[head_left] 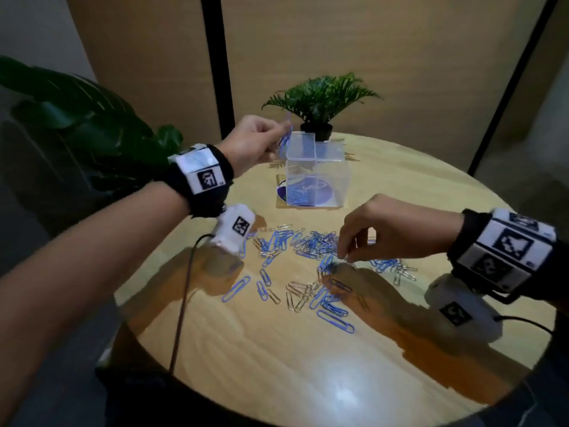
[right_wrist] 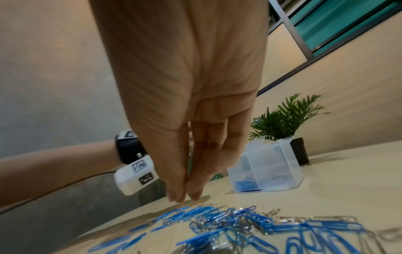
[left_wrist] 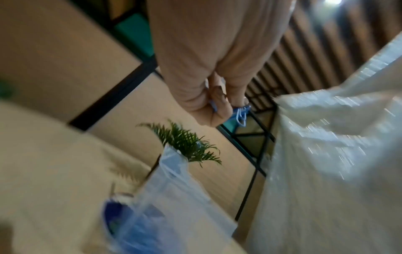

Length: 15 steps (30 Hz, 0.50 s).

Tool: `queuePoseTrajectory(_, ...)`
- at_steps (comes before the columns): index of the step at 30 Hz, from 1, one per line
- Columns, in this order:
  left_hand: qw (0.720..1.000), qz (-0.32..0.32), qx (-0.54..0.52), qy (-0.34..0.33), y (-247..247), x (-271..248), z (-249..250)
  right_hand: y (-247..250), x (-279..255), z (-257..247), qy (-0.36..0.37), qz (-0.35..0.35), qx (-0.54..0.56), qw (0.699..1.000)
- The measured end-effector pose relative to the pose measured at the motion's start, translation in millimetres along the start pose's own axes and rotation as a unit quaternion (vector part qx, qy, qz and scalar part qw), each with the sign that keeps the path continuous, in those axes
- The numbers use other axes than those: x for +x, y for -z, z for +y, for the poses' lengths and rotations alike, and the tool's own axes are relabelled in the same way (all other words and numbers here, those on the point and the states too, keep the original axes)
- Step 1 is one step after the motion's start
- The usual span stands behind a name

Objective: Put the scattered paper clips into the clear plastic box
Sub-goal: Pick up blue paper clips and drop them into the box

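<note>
Meanwhile, at a round wooden table, the left hand pinches a few blue paper clips just above the open top of the clear plastic box, which already holds blue clips on its floor. Behind the box stands a small potted fern. Nearer, the right hand pinches thumb and forefinger onto the scattered paper clips, blue and silver; whether one is held cannot be told.

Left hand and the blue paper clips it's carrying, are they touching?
Touching. The left wrist view shows the left hand pinching blue paper clips between fingertips; the head view shows them dangling beside the clear plastic box.
</note>
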State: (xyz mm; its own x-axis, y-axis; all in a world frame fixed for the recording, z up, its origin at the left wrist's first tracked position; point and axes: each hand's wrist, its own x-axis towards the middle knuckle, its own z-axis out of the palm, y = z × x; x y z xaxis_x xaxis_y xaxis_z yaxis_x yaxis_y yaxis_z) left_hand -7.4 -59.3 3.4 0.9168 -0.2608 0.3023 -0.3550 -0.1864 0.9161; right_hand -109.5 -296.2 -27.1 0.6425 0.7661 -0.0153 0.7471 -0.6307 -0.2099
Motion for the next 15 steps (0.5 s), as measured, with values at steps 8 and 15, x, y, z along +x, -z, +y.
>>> queuePoseTrajectory(8, 0.988, 0.035, -0.139, 0.063, -47.1, 58.9, -33.6, -5.3, -16.1, 4.3, -0.001, 0.046, -0.03, 0.999)
queuePoseTrajectory(15, 0.981, 0.026, 0.192, 0.03, -46.6, 64.5, -41.1, -12.3, -14.1, 7.2, -0.022, 0.015, -0.045, 0.999)
